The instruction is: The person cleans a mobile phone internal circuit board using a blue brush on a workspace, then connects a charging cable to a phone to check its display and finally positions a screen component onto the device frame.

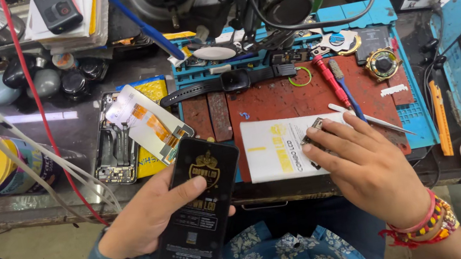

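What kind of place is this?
Probably a phone and watch repair bench: an opened phone lies beside a blue work mat bearing a smartwatch and screwdrivers.

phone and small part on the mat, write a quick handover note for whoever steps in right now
Left hand: holds a black phone, screen up, cable hanging from its lower end.
Right hand: fingertips on a small dark part lying on a white card on the red mat.
Nearby: opened phone body, smartwatch, red and blue screwdrivers.
Done: the other phone is already open.
Left: cannot tell from this view.
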